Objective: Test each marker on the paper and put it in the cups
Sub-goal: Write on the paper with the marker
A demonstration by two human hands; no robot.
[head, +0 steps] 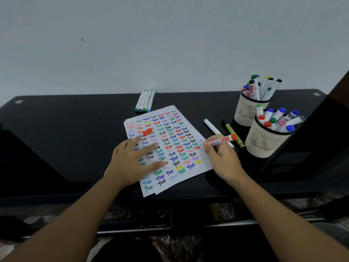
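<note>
Black table: red marker in right hand.

Counts: 2 mesh cups, far cup & near cup, each w/ approx 8 markers, hard to tell exactly. 4 markers in a row by the wall. 2 loose pens: white marker, yellow highlighter. 1 red whiteboard marker, 1 red cap, 1 paper stack. 2 hands.

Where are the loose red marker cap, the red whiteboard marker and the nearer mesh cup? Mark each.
Loose red marker cap [147, 131], head view, cap's middle.
Red whiteboard marker [222, 140], head view, printed barrel.
Nearer cream mesh cup [264, 141], head view, front wall.
</note>
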